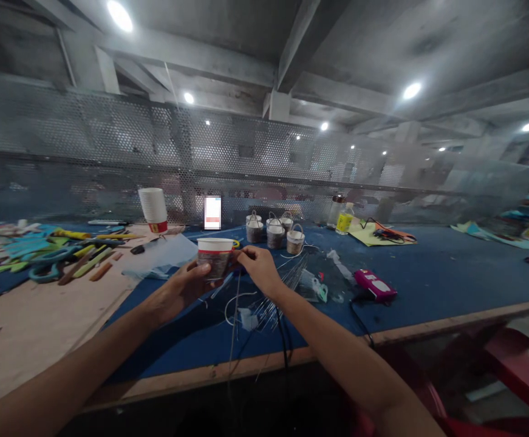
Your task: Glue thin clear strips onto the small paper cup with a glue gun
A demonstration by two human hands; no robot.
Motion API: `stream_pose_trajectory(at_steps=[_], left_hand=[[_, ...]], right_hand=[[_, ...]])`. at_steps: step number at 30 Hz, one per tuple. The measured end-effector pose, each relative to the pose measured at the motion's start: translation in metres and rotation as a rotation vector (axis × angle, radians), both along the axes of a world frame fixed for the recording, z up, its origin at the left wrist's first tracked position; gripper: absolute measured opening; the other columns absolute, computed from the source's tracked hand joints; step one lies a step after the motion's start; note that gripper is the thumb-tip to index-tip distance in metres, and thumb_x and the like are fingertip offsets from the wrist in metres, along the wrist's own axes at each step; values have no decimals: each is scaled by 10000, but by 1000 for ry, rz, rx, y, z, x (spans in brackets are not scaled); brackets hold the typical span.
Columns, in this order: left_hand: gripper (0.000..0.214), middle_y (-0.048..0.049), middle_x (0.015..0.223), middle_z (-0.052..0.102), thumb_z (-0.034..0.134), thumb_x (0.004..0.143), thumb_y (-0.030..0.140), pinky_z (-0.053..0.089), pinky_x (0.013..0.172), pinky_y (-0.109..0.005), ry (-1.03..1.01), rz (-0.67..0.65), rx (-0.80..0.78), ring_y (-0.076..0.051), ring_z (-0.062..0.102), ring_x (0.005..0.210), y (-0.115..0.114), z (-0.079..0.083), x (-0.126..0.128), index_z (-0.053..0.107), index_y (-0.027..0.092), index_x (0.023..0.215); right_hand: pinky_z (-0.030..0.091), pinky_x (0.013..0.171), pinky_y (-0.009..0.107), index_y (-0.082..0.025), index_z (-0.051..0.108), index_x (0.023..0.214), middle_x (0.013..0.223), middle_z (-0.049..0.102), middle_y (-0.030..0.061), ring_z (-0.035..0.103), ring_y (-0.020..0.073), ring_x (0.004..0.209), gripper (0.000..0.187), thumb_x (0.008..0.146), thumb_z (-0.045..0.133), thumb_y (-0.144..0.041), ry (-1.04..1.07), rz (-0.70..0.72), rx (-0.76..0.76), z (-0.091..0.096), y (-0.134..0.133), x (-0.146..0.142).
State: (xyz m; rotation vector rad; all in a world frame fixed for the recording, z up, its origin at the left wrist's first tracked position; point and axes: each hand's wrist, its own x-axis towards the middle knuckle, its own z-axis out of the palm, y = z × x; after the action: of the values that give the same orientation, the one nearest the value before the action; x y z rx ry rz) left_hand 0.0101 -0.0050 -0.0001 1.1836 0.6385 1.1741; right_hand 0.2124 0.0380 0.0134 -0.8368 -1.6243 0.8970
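Note:
My left hand is wrapped round a paper cup with a white rim and dark patterned side, holding it upright above the blue table. My right hand pinches at the cup's right side; whether a thin wire hanging below is between its fingers I cannot tell. A bundle of thin wires lies on the table under the hands.
Several finished small cup baskets with wire handles stand behind. A stack of paper cups, a lit phone, scissors and coloured scraps, a pink glue gun, bottles, a perforated screen at the back.

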Motion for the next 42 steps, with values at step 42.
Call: stream_pose_trajectory(at_steps=[42], left_hand=[[485,-123,1338,789,888,797,365,488,1169,-475,131,209,13,-349,721,1256,4,1,8,792,202,1244]], right_hand=[[546,844,284,-213,754,822,829,788,15,753,202,862,222,969,683,-364,-85,-67,69,-10,-2,-3]])
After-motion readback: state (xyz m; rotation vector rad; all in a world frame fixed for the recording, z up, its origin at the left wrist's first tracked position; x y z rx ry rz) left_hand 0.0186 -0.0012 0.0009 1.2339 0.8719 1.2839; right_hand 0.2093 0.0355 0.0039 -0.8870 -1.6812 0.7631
